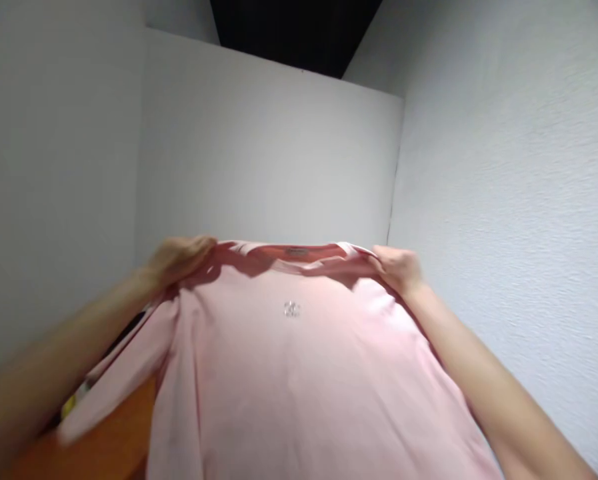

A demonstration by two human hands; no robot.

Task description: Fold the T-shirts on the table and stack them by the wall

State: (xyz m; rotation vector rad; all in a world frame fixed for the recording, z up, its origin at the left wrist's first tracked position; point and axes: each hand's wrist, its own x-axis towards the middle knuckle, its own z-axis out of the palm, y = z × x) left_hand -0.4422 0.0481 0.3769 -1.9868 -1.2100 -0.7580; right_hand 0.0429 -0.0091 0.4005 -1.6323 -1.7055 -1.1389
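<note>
You seem to be at the spreading-out step: the pink shirt [289, 373] hangs before the far wall [273, 147], your left hand [183, 257] pinching its left shoulder, your right hand [396, 268] its right (a small grey mark [291, 309] sits below the neckline). The next move likely calls for level, matched grips.

Orange surface [121, 430], mostly hidden.

An indoor room of unclear use is shown, enclosed by plain pale walls [273, 147] beneath a black ceiling [296, 30].
</note>
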